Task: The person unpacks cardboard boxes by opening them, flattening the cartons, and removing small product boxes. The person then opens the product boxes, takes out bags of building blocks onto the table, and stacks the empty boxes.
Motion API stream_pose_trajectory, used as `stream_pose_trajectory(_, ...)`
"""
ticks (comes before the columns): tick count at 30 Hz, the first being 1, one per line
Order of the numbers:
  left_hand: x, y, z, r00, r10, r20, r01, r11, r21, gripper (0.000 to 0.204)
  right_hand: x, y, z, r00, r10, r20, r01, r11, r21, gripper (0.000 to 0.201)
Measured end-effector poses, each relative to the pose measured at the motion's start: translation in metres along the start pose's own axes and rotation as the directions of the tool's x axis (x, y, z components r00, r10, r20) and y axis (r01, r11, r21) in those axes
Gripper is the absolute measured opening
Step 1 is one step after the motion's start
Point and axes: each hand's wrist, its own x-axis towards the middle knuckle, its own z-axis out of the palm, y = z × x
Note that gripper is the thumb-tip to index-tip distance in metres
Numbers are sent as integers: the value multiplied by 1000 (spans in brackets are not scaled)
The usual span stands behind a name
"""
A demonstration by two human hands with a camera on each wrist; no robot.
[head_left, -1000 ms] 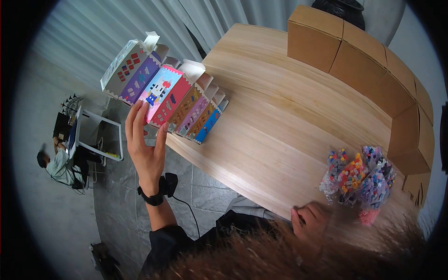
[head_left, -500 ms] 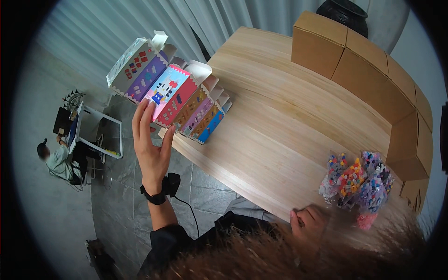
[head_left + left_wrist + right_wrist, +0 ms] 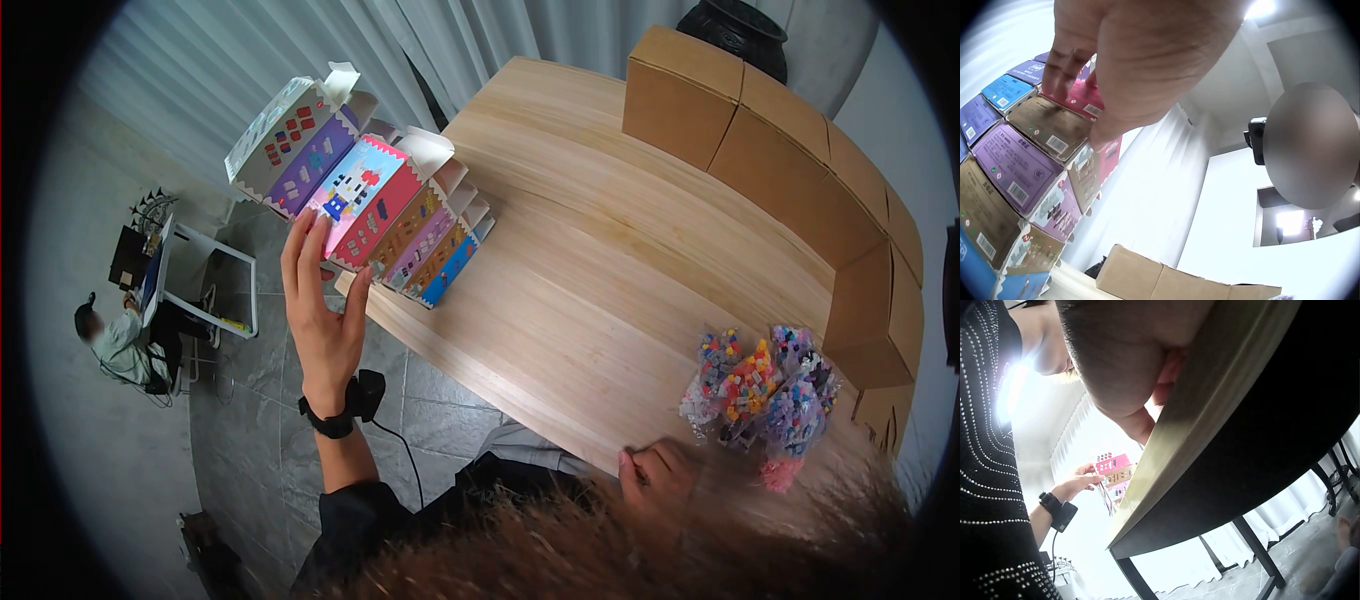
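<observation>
Hardly anything moved; left hand [image 3: 323,308] clamped on pink box [image 3: 370,195], box extending beyond it.

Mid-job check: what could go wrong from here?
The left hand touches a pink-and-red printed cardboard box close to the edge of the light wooden table; a push might send it off. The open white cardboard flap beside it could crease. The right hand might nudge the nearby clear plastic bags of coloured pieces.

Barcodes [image 3: 1057,144], illegible print [image 3: 1022,151] on boxes [image 3: 997,172]
</observation>
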Motion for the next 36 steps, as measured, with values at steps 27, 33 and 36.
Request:
stream_pose_trajectory(27, -72, 22, 25, 954, 80, -288, -157, 954, -257, 44, -9, 10, 3, 997, -61, -50, 60, 998, -15, 19)
stream_pose_trajectory(33, -113, 80, 98, 953, 87, 289, 95, 822, -561, 48, -15, -17, -75, 962, -190, 194, 211, 973, -91, 15)
stream_pose_trajectory(36, -108, 91, 104, 905, 98, 414, 159, 823, -545, 49, -1, -33, -151, 957, -195, 216, 261, 901, -346, 16)
